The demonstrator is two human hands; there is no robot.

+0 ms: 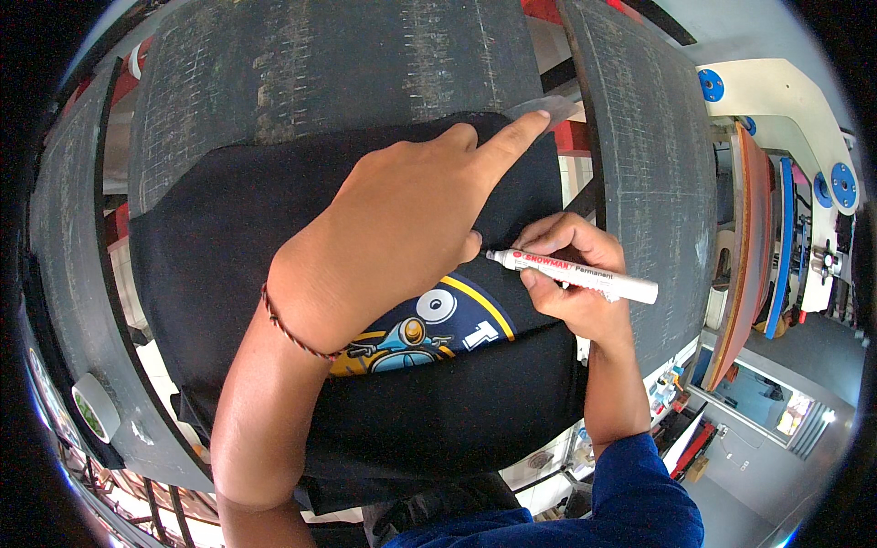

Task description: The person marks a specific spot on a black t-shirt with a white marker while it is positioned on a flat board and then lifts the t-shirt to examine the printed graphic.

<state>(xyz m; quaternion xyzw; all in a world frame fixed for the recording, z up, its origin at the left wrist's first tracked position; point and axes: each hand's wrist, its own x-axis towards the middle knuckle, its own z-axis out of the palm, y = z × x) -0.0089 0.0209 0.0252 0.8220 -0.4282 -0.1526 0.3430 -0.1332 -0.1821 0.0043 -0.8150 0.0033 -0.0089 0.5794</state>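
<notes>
A black T-shirt lies spread over a dark board, with a printed scooter badge in blue and yellow at its middle. My left hand lies palm down across the cloth, above the badge. Its index finger stretches to the far right, onto a translucent plastic piece at the board's edge; its thumb points right, and the other fingers are mostly hidden beneath the hand. In my right hand is a white marker, its dark tip close to my left thumb. I cannot tell whether the tip touches the cloth.
The shirt's board has worn scratches and pale residue. Similar dark boards stand to the right and left. A small white dish with something green sits on the left board. Far right is a cream machine frame with blue discs.
</notes>
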